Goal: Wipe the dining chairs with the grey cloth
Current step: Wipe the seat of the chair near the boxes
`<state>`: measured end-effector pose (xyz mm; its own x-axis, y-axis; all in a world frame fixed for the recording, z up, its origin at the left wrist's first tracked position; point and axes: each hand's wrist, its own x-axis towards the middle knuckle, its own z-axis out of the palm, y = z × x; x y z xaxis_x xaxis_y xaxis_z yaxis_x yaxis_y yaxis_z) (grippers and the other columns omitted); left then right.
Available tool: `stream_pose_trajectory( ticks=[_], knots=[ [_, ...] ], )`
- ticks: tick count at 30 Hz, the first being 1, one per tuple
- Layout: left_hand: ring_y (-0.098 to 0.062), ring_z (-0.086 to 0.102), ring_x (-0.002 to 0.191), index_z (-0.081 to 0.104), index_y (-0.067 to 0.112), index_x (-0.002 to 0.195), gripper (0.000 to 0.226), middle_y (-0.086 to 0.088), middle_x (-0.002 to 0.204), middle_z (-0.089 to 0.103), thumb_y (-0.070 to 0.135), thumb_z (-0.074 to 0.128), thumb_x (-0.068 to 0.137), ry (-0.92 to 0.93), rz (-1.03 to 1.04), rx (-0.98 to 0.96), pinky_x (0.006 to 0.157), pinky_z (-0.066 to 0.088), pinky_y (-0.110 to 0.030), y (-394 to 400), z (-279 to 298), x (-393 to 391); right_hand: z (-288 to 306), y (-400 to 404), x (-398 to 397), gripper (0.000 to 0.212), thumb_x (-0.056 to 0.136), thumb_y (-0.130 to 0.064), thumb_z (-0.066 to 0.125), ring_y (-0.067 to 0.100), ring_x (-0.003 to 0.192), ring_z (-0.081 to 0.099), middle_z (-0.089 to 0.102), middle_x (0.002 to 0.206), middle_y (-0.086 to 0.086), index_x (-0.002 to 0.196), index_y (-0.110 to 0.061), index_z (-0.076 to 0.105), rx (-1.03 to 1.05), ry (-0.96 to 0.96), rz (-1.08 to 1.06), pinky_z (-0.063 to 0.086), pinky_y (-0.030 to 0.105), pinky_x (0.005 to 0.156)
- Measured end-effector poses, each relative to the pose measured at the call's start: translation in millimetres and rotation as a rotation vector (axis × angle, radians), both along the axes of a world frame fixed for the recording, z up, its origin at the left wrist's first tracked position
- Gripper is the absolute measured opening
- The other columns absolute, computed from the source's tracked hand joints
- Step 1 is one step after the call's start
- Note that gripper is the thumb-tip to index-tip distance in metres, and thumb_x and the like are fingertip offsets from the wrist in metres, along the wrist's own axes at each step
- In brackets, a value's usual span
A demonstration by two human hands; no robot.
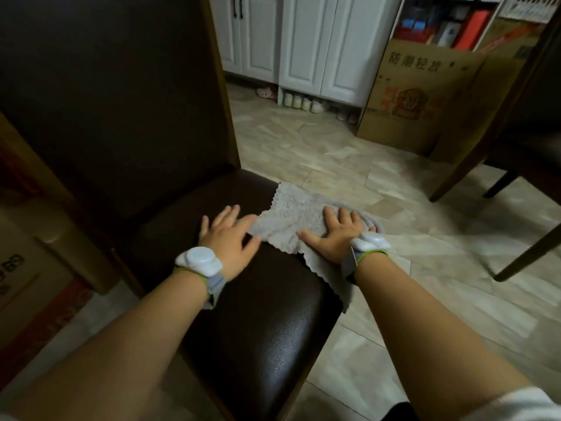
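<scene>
Both bare forearms reach forward from the bottom of the view over a dark brown padded chair (249, 329), each wrist wearing a white band. On the seat's far right edge lies the grey cloth (291, 220), spread flat, with one part draping over the right side of the seat toward the floor. Pressing flat on top of the cloth is the right hand (337, 232), fingers stretched out and spread, not gripping; its thumb points left across the fabric. Just beside it, the left hand (227, 238) rests palm down on the bare seat, fingers likewise extended and loose, with its fingertips touching the cloth's left edge. Behind the seat, the chair's tall dark back rises at the left. Beyond the chair, on a pale tiled floor (379, 314), a cardboard box (425, 95) stands near white cabinets (303, 41), and the legs of a second chair (516, 165) show at the right edge.
</scene>
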<state>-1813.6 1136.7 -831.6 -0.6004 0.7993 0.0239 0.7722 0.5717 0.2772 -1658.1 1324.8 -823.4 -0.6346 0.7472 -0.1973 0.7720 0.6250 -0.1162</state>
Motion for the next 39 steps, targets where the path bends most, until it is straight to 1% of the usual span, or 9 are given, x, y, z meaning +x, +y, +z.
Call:
stream_pose_trajectory(
  ticks=[6,12,16,22,26,29,34,37,39],
  knots=[
    [-0.027,0.006,0.146,0.026,0.030,0.147,0.060,-0.006,0.158,0.017,0.054,0.035,0.093,-0.050,0.538,-0.085,0.115,0.007,-0.059,-51,-11,-55,7,9,-55,0.123,0.046,-0.105,0.014,0.034,0.145,0.017,0.016,0.160,-0.001,0.150,-0.039,0.009,-0.061,-0.099,0.023,0.017,0.062,0.112],
    [-0.028,0.008,0.144,0.020,0.035,0.146,0.064,-0.004,0.156,0.016,0.060,0.032,0.089,-0.020,0.565,-0.078,0.115,0.011,-0.057,-47,-16,-53,9,16,-121,0.118,0.053,-0.099,0.033,0.037,0.138,0.029,0.028,0.154,0.006,0.150,-0.032,0.018,-0.148,-0.052,0.056,0.030,0.052,0.111],
    [-0.027,0.006,0.145,0.019,0.035,0.146,0.064,-0.003,0.156,0.015,0.060,0.032,0.089,0.018,0.556,-0.052,0.115,0.010,-0.057,-45,-21,-50,4,14,-166,0.119,0.049,-0.098,0.030,0.034,0.137,0.030,0.033,0.152,0.004,0.148,-0.034,0.019,-0.121,-0.006,0.135,0.029,0.051,0.111],
    [-0.027,0.004,0.145,0.021,0.034,0.146,0.066,-0.004,0.157,0.014,0.059,0.035,0.087,0.054,0.578,-0.015,0.115,0.006,-0.058,-48,-31,-54,-3,1,-228,0.085,0.084,-0.073,0.038,0.030,0.145,0.019,0.018,0.160,0.002,0.153,-0.028,0.018,-0.130,0.046,0.381,0.016,0.044,0.117],
    [-0.028,0.004,0.144,0.022,0.033,0.146,0.066,-0.004,0.156,0.015,0.059,0.036,0.086,0.069,0.560,0.004,0.115,0.005,-0.059,-43,-32,-55,-12,-18,-252,0.077,0.079,-0.075,0.022,0.018,0.143,0.022,0.030,0.154,-0.007,0.142,-0.034,0.038,0.032,0.074,0.504,0.020,0.047,0.115],
    [-0.027,0.005,0.144,0.025,0.033,0.144,0.064,-0.003,0.155,0.017,0.058,0.038,0.086,0.070,0.567,0.048,0.114,0.005,-0.059,-46,-35,-55,-17,-32,-253,0.067,0.087,-0.065,0.022,0.017,0.145,0.019,0.028,0.156,-0.008,0.144,-0.033,0.035,0.098,0.024,0.563,0.018,0.050,0.115],
    [-0.033,0.035,0.128,0.045,0.019,0.123,0.061,-0.008,0.140,0.035,0.054,0.051,0.074,0.036,0.586,0.322,0.109,0.024,-0.056,-52,-34,-54,-17,-92,-248,0.067,0.080,-0.053,0.019,0.018,0.141,0.028,0.042,0.147,-0.004,0.136,-0.028,0.048,0.053,0.128,0.690,0.012,0.047,0.116],
    [-0.035,0.044,0.108,0.049,0.008,0.104,0.039,-0.013,0.124,0.040,0.024,0.055,0.070,-0.079,0.688,0.818,0.095,0.040,-0.048,-68,-27,-50,-18,-121,-251,0.052,0.091,-0.047,0.030,0.017,0.140,0.030,0.045,0.145,-0.004,0.135,-0.027,0.048,0.045,0.098,0.760,0.014,0.045,0.117],
    [-0.036,0.041,0.112,0.048,0.006,0.108,0.036,-0.016,0.126,0.038,0.008,0.056,0.072,-0.159,0.880,0.936,0.096,0.038,-0.043,-87,-29,-55,-20,-137,-254,0.053,0.091,-0.048,0.029,0.017,0.140,0.030,0.046,0.144,-0.003,0.134,-0.026,0.049,0.042,0.078,0.796,0.015,0.044,0.117]
  ],
)
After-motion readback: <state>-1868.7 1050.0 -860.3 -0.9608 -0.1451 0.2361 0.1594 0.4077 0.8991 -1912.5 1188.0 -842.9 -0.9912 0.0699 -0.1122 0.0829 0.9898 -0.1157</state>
